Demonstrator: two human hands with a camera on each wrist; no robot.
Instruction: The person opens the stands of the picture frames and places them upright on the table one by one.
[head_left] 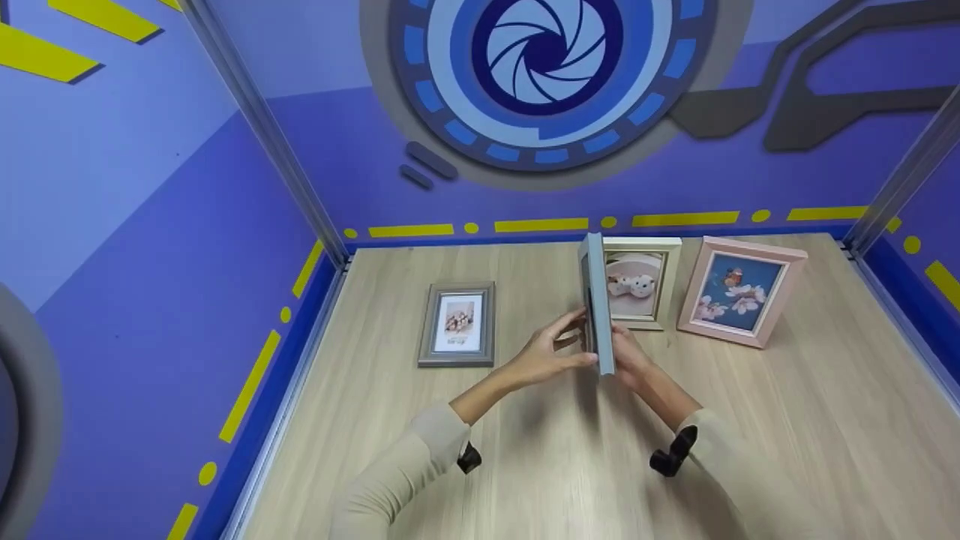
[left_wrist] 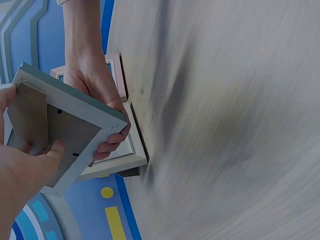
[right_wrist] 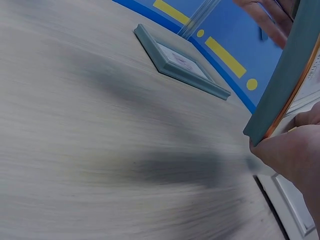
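Note:
A blue-grey picture frame (head_left: 602,300) is held up off the table, edge-on in the head view. My left hand (head_left: 544,356) is at its back, fingers and thumb bent against the backing and its fold-out stand (left_wrist: 31,112). From the other side, my right hand (head_left: 628,352) grips the frame's lower part, its fingertips wrapping over the edge in the left wrist view. The right wrist view shows the glazed front with a thin orange inner border (right_wrist: 295,87). Just behind stands a cream picture frame (head_left: 671,285), partly hidden by the held one.
A pink picture frame (head_left: 780,300) with a bird-and-blossom picture stands at the right. On the left, a grey picture frame (head_left: 487,330) lies flat on the wooden table (head_left: 555,480). Blue printed walls (head_left: 315,165) enclose the back and sides.

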